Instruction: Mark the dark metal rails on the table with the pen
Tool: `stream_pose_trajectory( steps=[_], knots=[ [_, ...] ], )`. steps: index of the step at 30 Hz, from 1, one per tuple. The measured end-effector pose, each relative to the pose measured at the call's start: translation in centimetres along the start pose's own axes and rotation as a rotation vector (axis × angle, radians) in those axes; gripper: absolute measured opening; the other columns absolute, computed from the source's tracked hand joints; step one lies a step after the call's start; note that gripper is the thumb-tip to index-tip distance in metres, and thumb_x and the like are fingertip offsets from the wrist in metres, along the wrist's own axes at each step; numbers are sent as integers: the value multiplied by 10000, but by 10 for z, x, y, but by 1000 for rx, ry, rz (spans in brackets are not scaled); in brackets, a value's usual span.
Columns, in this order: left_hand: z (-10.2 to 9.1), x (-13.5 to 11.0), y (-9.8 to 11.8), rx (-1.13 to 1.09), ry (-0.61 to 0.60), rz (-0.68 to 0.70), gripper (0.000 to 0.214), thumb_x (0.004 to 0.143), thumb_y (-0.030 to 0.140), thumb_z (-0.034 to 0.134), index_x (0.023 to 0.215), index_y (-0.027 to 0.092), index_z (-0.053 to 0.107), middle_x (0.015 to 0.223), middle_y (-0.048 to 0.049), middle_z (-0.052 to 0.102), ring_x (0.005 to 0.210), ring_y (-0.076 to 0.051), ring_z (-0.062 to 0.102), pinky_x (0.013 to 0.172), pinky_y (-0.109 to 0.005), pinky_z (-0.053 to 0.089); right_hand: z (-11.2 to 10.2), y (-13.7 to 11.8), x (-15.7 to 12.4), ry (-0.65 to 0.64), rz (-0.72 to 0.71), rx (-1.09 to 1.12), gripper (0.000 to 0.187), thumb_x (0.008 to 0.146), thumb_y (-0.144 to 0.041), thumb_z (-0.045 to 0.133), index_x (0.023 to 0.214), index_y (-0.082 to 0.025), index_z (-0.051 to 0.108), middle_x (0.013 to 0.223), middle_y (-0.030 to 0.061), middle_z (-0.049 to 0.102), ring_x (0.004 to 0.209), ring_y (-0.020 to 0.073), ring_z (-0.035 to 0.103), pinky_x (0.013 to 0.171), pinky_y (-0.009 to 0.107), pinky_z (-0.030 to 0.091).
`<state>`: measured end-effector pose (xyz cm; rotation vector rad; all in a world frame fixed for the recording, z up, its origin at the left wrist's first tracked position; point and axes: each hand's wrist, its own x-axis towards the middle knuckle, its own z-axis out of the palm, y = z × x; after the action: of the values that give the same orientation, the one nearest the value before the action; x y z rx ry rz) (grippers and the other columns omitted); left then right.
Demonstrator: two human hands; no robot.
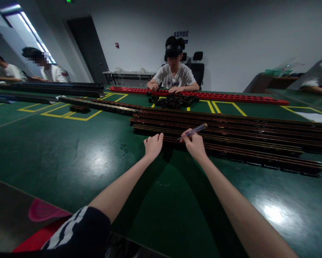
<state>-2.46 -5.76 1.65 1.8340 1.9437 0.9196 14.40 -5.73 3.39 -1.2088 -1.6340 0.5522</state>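
My right hand [195,145] is closed round a pen-shaped tool [194,130] with a see-through purplish barrel and a brass-coloured end. Its thin tip slants down to the left, at the nearest of the long dark strips [246,156]. My left hand [153,147] is closed, fingers curled at the left end of that same strip; the exact hold is partly hidden. Just beyond both hands lies a broad bundle of long dark strips [230,125] with coppery and gold edges, running off to the right.
Across the green table [82,143], a person [174,77] sits behind a long red slotted rail [230,96] and a heap of small black parts [174,101]. More dark rails [50,89] lie at the far left. A pink basket [46,210] stands below the near left edge.
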Motion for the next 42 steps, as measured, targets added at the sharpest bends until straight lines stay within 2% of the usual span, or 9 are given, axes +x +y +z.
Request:
stream_pose_trajectory(
  steps=[6,14,22,30,36,42],
  knots=[
    [0,1,1,77,-2,-2,410,953,444,329,729,199,569,800,-32,666,905,-210,595,965,-404,350,-3,1,-1,5,-17,-30,121,817,-226,495,706,-206,537,614,33,667,604,188,636,673,296,478],
    [1,2,0,85,-29,-2,399,954,433,319,779,202,594,826,-30,667,925,-207,587,989,-409,331,-7,3,0,-7,-30,-43,119,818,-223,499,710,-206,545,611,27,664,598,186,633,654,290,476],
    [0,1,0,44,-32,14,398,954,422,325,787,183,597,786,-20,643,915,-219,598,999,-421,323,-12,-1,-1,-4,12,-41,117,825,-178,501,718,-198,543,630,45,668,647,200,656,690,304,486],
    [3,3,-3,60,-24,6,397,956,430,320,810,197,607,797,-29,667,919,-209,605,1003,-429,324,-14,0,1,8,35,-43,115,818,-209,509,710,-198,548,620,44,666,635,205,647,667,308,482],
    [4,5,-2,103,-7,2,382,957,423,339,839,199,624,859,-40,686,992,-225,595,997,-422,320,-15,2,1,-31,-11,-63,122,816,-217,497,704,-196,539,620,39,660,606,187,623,648,290,463],
    [2,4,-1,78,-11,-3,378,958,403,346,805,195,622,820,-30,682,946,-208,604,998,-410,318,-15,1,1,-73,-21,-44,92,813,-222,502,727,-204,526,635,32,665,652,191,640,673,290,460]
  ],
)
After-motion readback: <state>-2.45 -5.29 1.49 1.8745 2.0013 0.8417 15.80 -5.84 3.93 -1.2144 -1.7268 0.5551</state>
